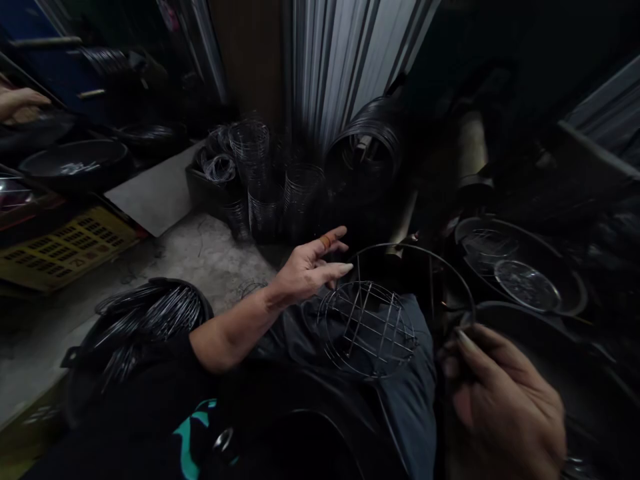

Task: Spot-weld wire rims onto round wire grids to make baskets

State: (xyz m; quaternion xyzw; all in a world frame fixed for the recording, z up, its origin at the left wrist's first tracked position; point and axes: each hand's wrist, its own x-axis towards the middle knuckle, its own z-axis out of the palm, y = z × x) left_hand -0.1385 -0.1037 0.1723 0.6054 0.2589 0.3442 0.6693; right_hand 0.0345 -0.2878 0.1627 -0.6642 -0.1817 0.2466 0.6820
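Observation:
Pinched in my right hand is the rim of a large wire ring, which arches up and to the left over my lap. My left hand reaches to the ring's left side, fingers apart, with an orange band on one finger; its thumb tip is close to the wire, and I cannot tell if they touch. Below the ring, a round wire grid with crossed bars rests on my grey-blue trousers.
Bundled wire rods fill a dark tub at the left. Stacked wire rings and a wire coil stand ahead. Basins lie to the right. Another person's hand is far left, above a yellow crate.

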